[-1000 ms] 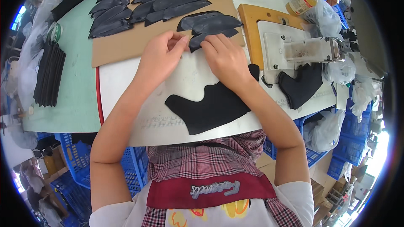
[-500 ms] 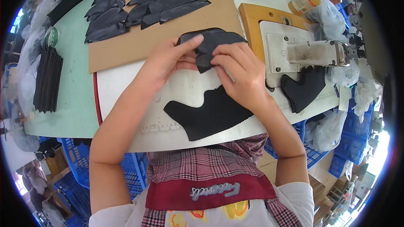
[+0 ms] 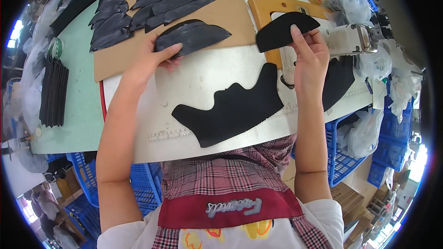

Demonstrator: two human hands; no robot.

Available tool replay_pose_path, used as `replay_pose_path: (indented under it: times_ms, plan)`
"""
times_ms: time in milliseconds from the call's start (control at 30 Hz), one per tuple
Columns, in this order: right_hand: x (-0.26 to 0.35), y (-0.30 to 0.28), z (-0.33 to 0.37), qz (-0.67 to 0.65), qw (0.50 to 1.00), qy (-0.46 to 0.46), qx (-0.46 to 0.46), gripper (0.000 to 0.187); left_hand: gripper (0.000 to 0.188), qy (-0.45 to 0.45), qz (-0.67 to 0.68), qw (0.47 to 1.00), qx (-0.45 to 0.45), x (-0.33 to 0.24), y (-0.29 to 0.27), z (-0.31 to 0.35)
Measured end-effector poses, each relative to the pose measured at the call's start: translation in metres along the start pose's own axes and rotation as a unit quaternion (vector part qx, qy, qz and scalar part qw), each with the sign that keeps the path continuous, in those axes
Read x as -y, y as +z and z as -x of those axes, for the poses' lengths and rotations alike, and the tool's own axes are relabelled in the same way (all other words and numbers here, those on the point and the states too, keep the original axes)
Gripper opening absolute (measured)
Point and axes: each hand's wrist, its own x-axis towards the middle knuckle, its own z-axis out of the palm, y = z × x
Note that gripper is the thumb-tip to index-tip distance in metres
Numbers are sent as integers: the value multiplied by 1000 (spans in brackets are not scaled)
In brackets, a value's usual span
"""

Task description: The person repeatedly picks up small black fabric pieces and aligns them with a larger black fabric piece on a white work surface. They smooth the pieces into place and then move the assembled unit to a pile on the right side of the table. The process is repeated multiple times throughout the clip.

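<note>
My left hand (image 3: 159,55) pinches a stack of shiny dark half-moon pieces (image 3: 196,37) over the edge of the cardboard sheet. In my right hand (image 3: 310,50) is a single matte black half-moon piece (image 3: 281,32), gripped by its right end above the sewing machine's wooden surround. The two pieces are apart. Below and between my hands, a large black curved fabric piece (image 3: 235,113) lies flat on the white table. More black cut pieces (image 3: 338,83) lie to the right, partly hidden behind my right forearm.
Overlapping rows of dark pieces (image 3: 161,2) cover the far part of the cardboard (image 3: 108,64). The sewing machine (image 3: 348,39) stands at the right. A bundle of black strips (image 3: 54,92) lies on the green surface at left. Blue crates (image 3: 339,157) sit below the table edge.
My hands have moved apart, the left to the left and the right to the right. One black half-moon piece has come away from the stack into my right hand.
</note>
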Motion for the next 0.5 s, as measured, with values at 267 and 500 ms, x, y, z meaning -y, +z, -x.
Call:
replay_pose_path:
  times_ms: [267, 500]
  plan:
    - [3, 19, 23, 41, 990, 92, 97, 28, 50, 211, -223, 945, -112, 21, -20, 6]
    - [-13, 71, 17, 106, 936, 138, 305, 23, 47, 225, -76, 969, -71, 30, -27, 0]
